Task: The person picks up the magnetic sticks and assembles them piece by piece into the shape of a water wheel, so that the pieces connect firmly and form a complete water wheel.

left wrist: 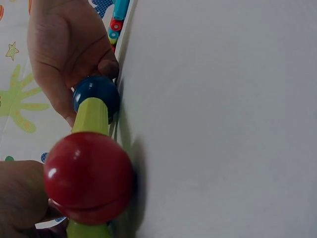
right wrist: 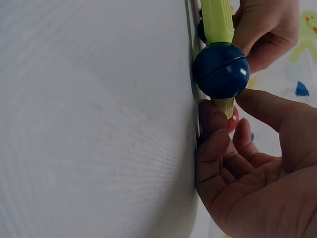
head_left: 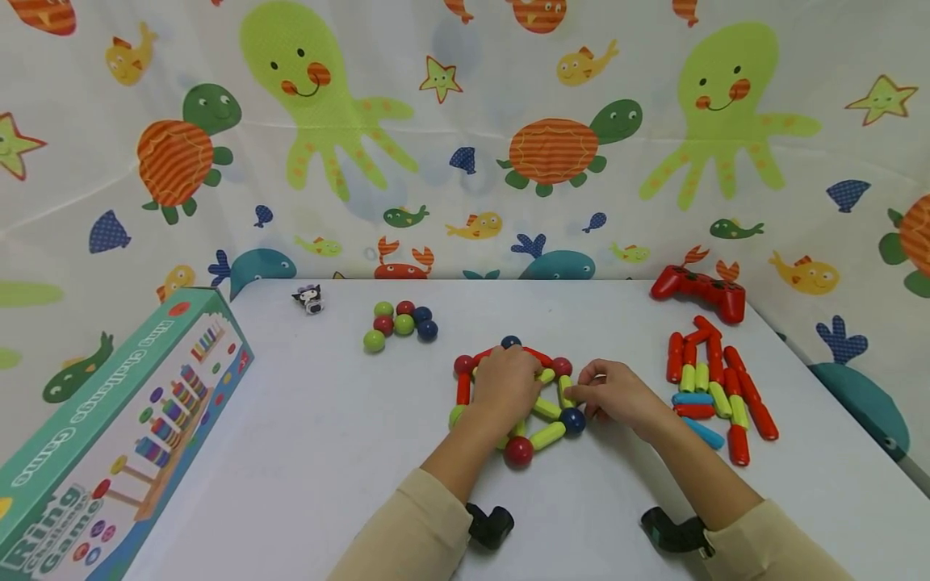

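While the white bench (head_left: 320,452) carries a long teal-and-white cardboard box (head_left: 145,420) at its left, a ring-like frame of red and yellow-green plastic rods joined by glossy coloured balls (head_left: 546,409) lies mid-bench, well apart from a group of loose plastic rods (head_left: 715,359) at the right. The left hand (head_left: 511,379) reaches over the frame, its grip hidden, so I cannot tell it, and the right hand (head_left: 613,395) pinches a yellow-green rod (head_left: 565,390) beside a dark-blue ball (head_left: 572,420). Beyond sits a cluster of loose balls (head_left: 404,324), then a tiny black-and-white figurine (head_left: 310,299).

There are seven loose balls (head_left: 404,324), one stick frame (head_left: 546,409), one controller (head_left: 701,294) and one box (head_left: 138,440).
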Demonstrator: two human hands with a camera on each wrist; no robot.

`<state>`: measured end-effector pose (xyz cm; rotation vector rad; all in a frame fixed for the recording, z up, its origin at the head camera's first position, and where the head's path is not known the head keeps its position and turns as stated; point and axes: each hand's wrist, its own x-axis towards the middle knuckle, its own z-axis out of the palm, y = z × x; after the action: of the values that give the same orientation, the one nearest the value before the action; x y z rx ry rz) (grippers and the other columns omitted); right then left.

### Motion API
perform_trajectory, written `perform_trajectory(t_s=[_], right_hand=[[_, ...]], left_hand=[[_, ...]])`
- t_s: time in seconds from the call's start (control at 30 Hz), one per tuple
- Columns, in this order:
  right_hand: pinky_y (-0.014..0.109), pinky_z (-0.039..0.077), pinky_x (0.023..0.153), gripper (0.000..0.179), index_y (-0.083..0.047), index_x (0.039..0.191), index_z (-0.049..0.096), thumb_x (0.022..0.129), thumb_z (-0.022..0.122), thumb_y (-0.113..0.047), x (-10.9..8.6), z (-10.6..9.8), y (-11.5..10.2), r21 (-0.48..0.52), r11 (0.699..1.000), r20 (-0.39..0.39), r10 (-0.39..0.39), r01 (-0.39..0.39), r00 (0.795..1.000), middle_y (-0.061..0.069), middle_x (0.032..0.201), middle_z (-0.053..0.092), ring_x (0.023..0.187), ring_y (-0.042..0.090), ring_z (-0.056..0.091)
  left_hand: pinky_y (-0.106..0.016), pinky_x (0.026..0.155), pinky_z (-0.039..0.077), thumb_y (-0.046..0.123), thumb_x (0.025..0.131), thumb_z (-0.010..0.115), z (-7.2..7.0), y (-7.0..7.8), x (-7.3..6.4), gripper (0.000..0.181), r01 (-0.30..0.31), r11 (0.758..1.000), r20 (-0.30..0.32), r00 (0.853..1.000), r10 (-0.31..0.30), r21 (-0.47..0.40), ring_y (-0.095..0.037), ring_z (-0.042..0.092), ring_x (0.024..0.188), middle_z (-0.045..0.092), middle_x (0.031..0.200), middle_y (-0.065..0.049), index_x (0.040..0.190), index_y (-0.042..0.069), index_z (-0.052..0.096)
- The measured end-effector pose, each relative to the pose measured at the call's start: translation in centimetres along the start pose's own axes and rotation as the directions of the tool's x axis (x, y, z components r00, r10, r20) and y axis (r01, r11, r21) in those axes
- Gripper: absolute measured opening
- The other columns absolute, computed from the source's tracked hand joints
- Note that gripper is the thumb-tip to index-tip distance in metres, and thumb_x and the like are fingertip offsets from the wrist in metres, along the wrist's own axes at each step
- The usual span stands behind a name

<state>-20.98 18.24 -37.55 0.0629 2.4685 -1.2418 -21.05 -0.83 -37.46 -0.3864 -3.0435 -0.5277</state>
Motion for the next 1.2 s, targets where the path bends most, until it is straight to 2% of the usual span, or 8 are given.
perform_trajectory(t_s=[0.43, 0.7, 0.8, 0.9, 0.97, 1.03, 1.13, 1.2], right_hand=[[0.029, 0.046, 0.063, 0.032, -0.006, 0.108, 0.056, 0.095, 0.075, -0.029, 0.1, 0.3, 0.1, 0.004, 1.0, -0.002, -0.01, 0.01, 1.0, 0.008, 0.088, 0.064, 0.075, 0.022, 0.056], [0.029, 0.05, 0.069, 0.035, -0.005, 0.113, 0.056, 0.096, 0.072, -0.03, -0.2, -0.2, 0.1, -0.024, 0.999, 0.031, -0.041, 0.042, 0.999, 0.009, 0.096, 0.064, 0.081, 0.022, 0.059], [0.029, 0.052, 0.071, 0.036, -0.005, 0.115, 0.057, 0.096, 0.073, -0.031, -0.4, -0.5, 0.3, -0.045, 0.997, 0.041, -0.054, 0.056, 0.998, 0.01, 0.099, 0.065, 0.082, 0.021, 0.061], [0.029, 0.054, 0.071, 0.033, -0.006, 0.116, 0.06, 0.096, 0.072, -0.03, -1.0, -1.4, 0.6, -0.114, 0.987, 0.034, -0.106, 0.109, 0.994, 0.01, 0.103, 0.065, 0.083, 0.021, 0.062], [0.03, 0.056, 0.071, 0.03, -0.006, 0.115, 0.064, 0.096, 0.072, -0.029, -1.7, -2.6, 0.9, -0.203, 0.966, 0.009, -0.161, 0.16, 0.987, 0.009, 0.104, 0.067, 0.085, 0.021, 0.062], [0.032, 0.057, 0.072, 0.029, -0.007, 0.115, 0.067, 0.096, 0.072, -0.027, -2.5, -4.4, 1.5, -0.316, 0.928, -0.015, -0.212, 0.196, 0.977, 0.01, 0.105, 0.068, 0.089, 0.021, 0.062], [0.035, 0.058, 0.07, 0.03, -0.007, 0.115, 0.069, 0.091, 0.077, -0.023, -3.8, -7.2, 2.6, -0.483, 0.86, -0.052, -0.216, 0.165, 0.975, 0.01, 0.102, 0.07, 0.091, 0.022, 0.062], [0.036, 0.059, 0.067, 0.034, -0.005, 0.116, 0.068, 0.089, 0.08, -0.022, -4.3, -8.6, 3.5, -0.56, 0.819, -0.041, -0.177, 0.125, 0.983, 0.01, 0.096, 0.07, 0.088, 0.023, 0.061]], left_hand=[[-0.026, 0.073, 0.051, 0.033, 0.093, 0.078, 0.0, -0.4, -0.2, 0.032, -0.002, 1.0, 0.015, 1.0, 0.002, -0.013, -0.017, 0.056, 0.095, 0.072, 0.109, 0.0, 0.122, 0.021, 0.078], [-0.024, 0.075, 0.051, 0.025, 0.096, 0.075, -1.0, -2.2, -1.1, 0.024, -0.078, 0.99, -0.023, 0.997, 0.076, -0.12, -0.013, 0.058, 0.088, 0.071, 0.098, 0.003, 0.119, 0.019, 0.079], [-0.026, 0.079, 0.054, 0.025, 0.095, 0.076, -1.2, -3.0, -1.5, 0.024, -0.079, 0.985, -0.024, 0.997, 0.076, -0.152, -0.014, 0.06, 0.092, 0.072, 0.101, 0.003, 0.117, 0.018, 0.08], [-0.03, 0.086, 0.056, 0.026, 0.094, 0.077, -1.3, -3.7, -1.9, 0.024, -0.076, 0.985, -0.015, 0.997, 0.074, -0.157, -0.016, 0.062, 0.097, 0.074, 0.105, 0.001, 0.117, 0.018, 0.08], [-0.032, 0.088, 0.055, 0.026, 0.094, 0.077, -1.5, -4.2, -2.1, 0.025, -0.083, 0.983, -0.009, 0.997, 0.082, -0.166, -0.016, 0.062, 0.098, 0.074, 0.106, 0.001, 0.117, 0.018, 0.079], [-0.031, 0.086, 0.055, 0.025, 0.094, 0.077, -1.7, -5.1, -2.2, 0.025, -0.087, 0.978, -0.005, 0.996, 0.088, -0.189, -0.017, 0.061, 0.096, 0.072, 0.103, 0.0, 0.118, 0.017, 0.079], [-0.029, 0.08, 0.054, 0.023, 0.094, 0.077, -2.5, -6.8, -2.6, 0.024, -0.063, 0.969, -0.013, 0.998, 0.061, -0.238, -0.016, 0.059, 0.091, 0.069, 0.098, 0.001, 0.117, 0.017, 0.079], [-0.028, 0.078, 0.054, 0.023, 0.094, 0.077, -3.0, -8.1, -2.9, 0.023, -0.027, 0.959, -0.011, 1.0, 0.025, -0.282, -0.016, 0.058, 0.089, 0.066, 0.094, 0.002, 0.115, 0.016, 0.079]])
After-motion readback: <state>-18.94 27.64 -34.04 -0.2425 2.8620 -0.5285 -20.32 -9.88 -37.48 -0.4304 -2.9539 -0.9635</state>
